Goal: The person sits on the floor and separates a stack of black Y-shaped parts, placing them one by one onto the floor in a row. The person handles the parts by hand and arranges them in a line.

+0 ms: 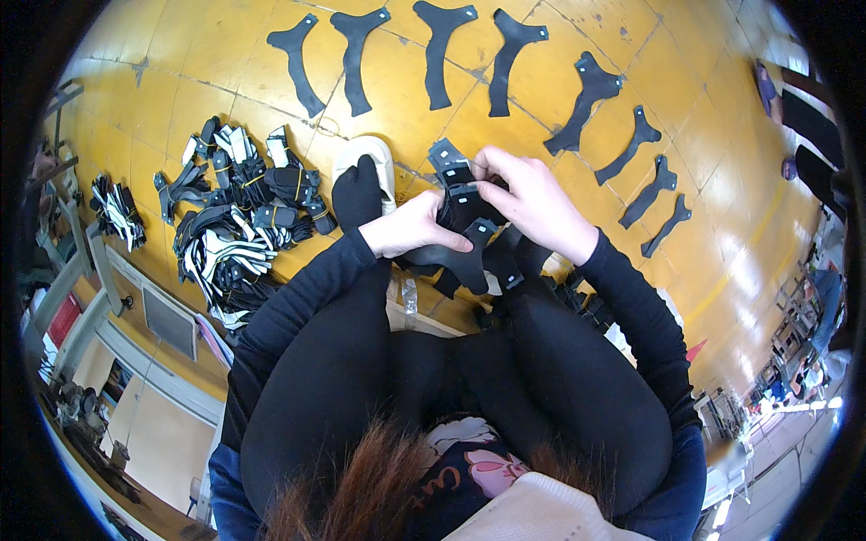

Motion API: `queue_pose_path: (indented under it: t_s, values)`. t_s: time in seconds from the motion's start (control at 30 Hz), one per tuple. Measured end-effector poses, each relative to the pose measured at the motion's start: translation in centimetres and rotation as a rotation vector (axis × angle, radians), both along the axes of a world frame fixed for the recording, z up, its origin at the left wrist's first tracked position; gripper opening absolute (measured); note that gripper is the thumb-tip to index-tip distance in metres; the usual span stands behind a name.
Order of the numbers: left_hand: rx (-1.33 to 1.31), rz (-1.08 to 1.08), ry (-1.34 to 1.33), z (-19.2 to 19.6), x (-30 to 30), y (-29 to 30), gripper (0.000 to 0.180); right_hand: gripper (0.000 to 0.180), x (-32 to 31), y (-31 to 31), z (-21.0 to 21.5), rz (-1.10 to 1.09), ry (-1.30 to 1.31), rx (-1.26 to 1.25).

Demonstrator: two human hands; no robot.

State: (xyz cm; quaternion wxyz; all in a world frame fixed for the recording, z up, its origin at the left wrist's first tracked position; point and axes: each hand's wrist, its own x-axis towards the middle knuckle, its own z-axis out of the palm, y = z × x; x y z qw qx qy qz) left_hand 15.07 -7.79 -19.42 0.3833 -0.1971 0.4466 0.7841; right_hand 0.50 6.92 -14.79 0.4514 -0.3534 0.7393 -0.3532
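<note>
My left hand (415, 230) and my right hand (528, 203) together hold a stack of black curved flat pieces (460, 221) with grey tabs above my knees. The left hand supports the stack from below. The right hand's fingers pinch the top pieces near the tabs. I am crouched over a yellow floor (207, 54), and my white shoe (361, 162) shows just left of the hands.
Several black curved pieces (437, 54) lie spread in an arc on the floor ahead. A heap of bundled black and white pieces (239, 203) lies to the left, a smaller bundle (117, 212) further left. Another person's feet (794, 117) stand at the far right.
</note>
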Motion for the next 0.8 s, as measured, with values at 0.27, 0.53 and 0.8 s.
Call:
queue_pose_path:
  t_s: [0.27,0.53,0.8]
  values:
    - [0.133,0.079,0.082,0.8,-0.8,-0.3,0.046,0.009,-1.9,-0.1,1.2,-0.073,-0.083,-0.022]
    - [0.078,0.123,0.116,2.1,-1.5,-1.6,0.05,0.013,-2.7,-0.1,2.5,-0.237,0.008,-0.13]
    - [0.113,0.024,0.164,3.1,-2.9,-2.0,0.052,0.016,-3.6,0.5,3.0,-0.342,0.034,-0.144]
